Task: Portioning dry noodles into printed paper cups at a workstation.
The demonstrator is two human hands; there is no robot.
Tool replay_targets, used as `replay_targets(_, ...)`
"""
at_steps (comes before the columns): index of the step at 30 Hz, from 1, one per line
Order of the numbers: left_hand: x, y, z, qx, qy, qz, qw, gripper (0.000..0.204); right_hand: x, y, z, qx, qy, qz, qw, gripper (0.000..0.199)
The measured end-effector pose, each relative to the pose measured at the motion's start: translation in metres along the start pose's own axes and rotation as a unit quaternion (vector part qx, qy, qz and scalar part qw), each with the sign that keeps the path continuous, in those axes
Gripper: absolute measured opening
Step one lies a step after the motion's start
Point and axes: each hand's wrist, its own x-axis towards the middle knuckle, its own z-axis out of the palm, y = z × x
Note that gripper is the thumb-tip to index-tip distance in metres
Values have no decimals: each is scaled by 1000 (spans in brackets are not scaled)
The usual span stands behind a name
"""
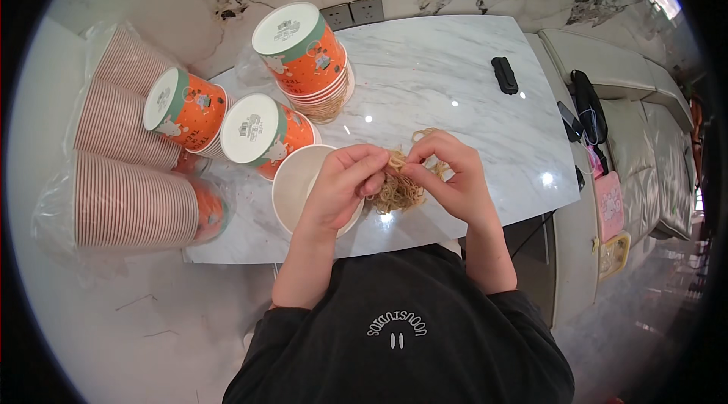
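Note:
My left hand (340, 183) and my right hand (455, 175) meet over the table, both closed in a pinch. Between their fingertips are thin tan loops that look like rubber bands (396, 159). Below lies a tangled heap of the same rubber bands (400, 195), partly hidden by my hands. A white paper tub (290, 186) stands with its mouth up, partly behind my left hand and wrist. Close by, an orange and green paper tub (250, 129) sits upside down.
Another upside-down stack of tubs (288, 31) has tan bands about its lower rim. More upturned tubs (163, 99) and long nested stacks in clear plastic (136, 199) fill the left. A black case (504, 76) lies on the marble-look table (447, 70); a pale sofa (633, 131) stands at right.

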Motion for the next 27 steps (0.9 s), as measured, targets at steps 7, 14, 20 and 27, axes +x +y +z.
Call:
replay_targets(7, 0, -8, -8, 7, -32, -9, 999, 14, -9, 4, -13, 427, -26, 169, 888, 14)
replay_targets(14, -2, -6, -4, -34, -14, -19, 999, 14, -6, 2, -13, 399, 20, 165, 902, 24)
replay_targets(20, -3, -5, 0, -30, -8, -17, 999, 15, -10, -1, -5, 159, -19, 148, 976, 17)
replay_targets(27, -6, -6, -4, 22, -11, -10, 1000, 16, -8, -5, -5, 60, 3, 93, 994, 8)
